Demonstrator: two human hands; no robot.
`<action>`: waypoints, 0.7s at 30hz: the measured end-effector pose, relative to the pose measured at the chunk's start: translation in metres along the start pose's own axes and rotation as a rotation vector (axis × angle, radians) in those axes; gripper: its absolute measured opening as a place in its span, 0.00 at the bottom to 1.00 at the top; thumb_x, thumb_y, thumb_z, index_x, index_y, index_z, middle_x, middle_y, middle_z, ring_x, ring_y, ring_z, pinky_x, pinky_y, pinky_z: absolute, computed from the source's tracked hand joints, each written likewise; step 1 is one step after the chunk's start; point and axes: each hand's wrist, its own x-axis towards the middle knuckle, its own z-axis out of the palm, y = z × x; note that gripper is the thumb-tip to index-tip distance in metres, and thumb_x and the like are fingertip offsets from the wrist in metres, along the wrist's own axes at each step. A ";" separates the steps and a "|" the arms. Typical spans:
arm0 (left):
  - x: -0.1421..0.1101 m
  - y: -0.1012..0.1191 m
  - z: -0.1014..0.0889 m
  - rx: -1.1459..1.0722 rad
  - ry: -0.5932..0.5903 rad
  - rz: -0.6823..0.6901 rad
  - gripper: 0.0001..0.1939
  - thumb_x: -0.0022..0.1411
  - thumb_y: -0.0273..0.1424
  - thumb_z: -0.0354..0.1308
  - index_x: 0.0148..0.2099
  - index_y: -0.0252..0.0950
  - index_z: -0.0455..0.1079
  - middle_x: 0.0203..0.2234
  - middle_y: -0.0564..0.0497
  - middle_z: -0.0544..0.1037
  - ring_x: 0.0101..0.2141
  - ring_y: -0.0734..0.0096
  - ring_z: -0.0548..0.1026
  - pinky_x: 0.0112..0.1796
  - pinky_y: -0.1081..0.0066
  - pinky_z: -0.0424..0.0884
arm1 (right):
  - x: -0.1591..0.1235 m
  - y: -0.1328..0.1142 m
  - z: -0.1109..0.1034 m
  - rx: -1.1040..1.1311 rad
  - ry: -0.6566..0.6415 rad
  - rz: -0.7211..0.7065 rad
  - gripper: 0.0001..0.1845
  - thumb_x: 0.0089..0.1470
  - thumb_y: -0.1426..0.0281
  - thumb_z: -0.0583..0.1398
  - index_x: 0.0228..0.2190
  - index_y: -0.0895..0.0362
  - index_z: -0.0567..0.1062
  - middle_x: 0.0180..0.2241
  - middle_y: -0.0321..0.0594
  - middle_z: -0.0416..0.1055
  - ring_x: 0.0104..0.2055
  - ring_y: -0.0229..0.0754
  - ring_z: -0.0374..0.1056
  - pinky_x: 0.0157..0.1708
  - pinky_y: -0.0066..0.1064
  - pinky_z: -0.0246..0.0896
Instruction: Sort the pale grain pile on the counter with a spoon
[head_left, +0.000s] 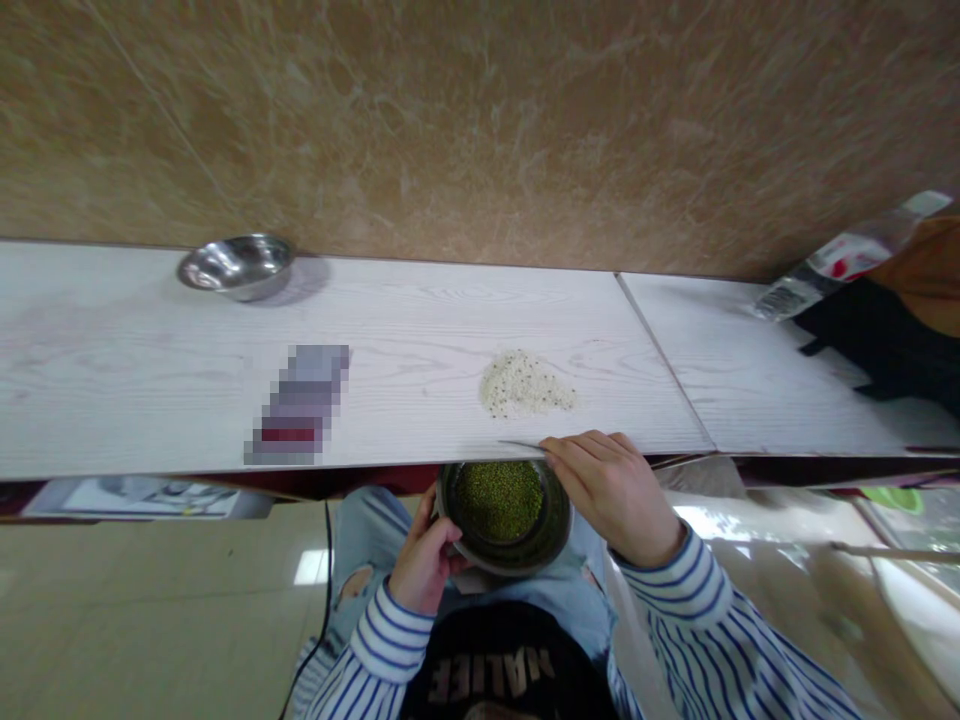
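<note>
My left hand (427, 565) grips the rim of a metal bowl (555, 545) just below the table's front edge. Green mung beans (501, 500) lie in the bottom of that bowl. At the table edge, my right hand (604, 480) is closed, palm down, beside the bowl's right rim. From its fingers a thin grey pointed thing (519, 443) sticks out to the left, seen edge-on; its kind is unclear. A small pile of white rice grains (525, 383), dotted with a few dark green beans, lies on the table beyond the right hand.
Another metal bowl (251, 282) stands at the back left by the wall. A blurred-out flat object (304, 405) lies on the white table (420, 330). On the right, a clear plastic bottle (832, 262) lies next to a black and brown item (892, 345).
</note>
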 end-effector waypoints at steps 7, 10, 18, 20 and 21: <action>0.000 0.001 -0.003 -0.009 -0.002 0.025 0.34 0.41 0.22 0.52 0.53 0.48 0.59 0.31 0.56 0.68 0.25 0.75 0.66 0.25 0.71 0.68 | 0.016 -0.010 0.010 -0.056 0.045 0.021 0.13 0.59 0.70 0.50 0.41 0.55 0.72 0.30 0.39 0.74 0.34 0.38 0.67 0.35 0.31 0.51; 0.000 0.002 -0.004 -0.006 0.005 0.025 0.34 0.41 0.22 0.52 0.53 0.48 0.59 0.32 0.55 0.69 0.26 0.74 0.67 0.25 0.71 0.69 | 0.022 -0.011 0.012 -0.069 0.038 0.047 0.13 0.59 0.70 0.50 0.41 0.55 0.72 0.30 0.39 0.74 0.34 0.39 0.67 0.35 0.31 0.50; 0.001 0.002 -0.005 -0.014 0.005 0.021 0.34 0.42 0.23 0.53 0.53 0.47 0.59 0.33 0.54 0.71 0.28 0.72 0.69 0.24 0.70 0.69 | 0.031 0.010 0.011 -0.137 0.073 0.104 0.14 0.59 0.69 0.49 0.41 0.55 0.72 0.31 0.40 0.75 0.34 0.39 0.68 0.34 0.31 0.50; 0.002 0.004 -0.004 -0.011 0.003 0.013 0.34 0.42 0.23 0.52 0.54 0.47 0.58 0.32 0.55 0.70 0.26 0.73 0.69 0.24 0.70 0.69 | 0.032 0.015 0.010 -0.135 0.077 0.112 0.14 0.59 0.68 0.49 0.41 0.55 0.72 0.32 0.40 0.75 0.34 0.39 0.68 0.33 0.31 0.51; 0.002 0.004 -0.004 -0.009 0.001 0.013 0.34 0.42 0.23 0.52 0.54 0.47 0.57 0.31 0.55 0.70 0.26 0.73 0.68 0.23 0.71 0.69 | 0.033 0.017 0.009 -0.129 0.080 0.116 0.14 0.59 0.68 0.49 0.41 0.55 0.72 0.32 0.40 0.75 0.34 0.39 0.68 0.33 0.31 0.51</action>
